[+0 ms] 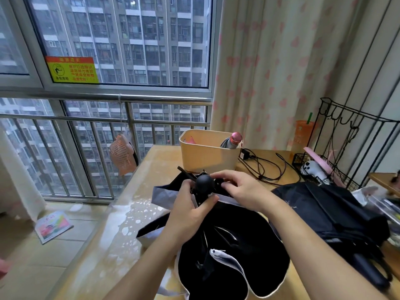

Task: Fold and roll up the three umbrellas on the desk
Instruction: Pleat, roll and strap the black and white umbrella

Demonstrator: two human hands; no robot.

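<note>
A black umbrella with a pale lining [229, 256] lies loosely gathered on the wooden desk [134, 213], its round black handle knob [204, 182] raised toward me. My left hand [190, 211] grips the shaft just below the knob, thumb across it. My right hand [238, 189] pinches the fabric and ribs beside the knob. A second dark umbrella [337, 215] lies crumpled to the right, its handle [368, 269] pointing at the near edge. A third umbrella with a pink handle [234, 139] stands in the beige bin [205, 152].
Black cables and a charger [264, 163] lie behind the umbrellas. A black wire rack [346, 148] and an orange cup [303, 133] stand at the back right. A small orange fan [122, 154] hangs off the desk's left edge. A booklet [54, 226] lies on the floor.
</note>
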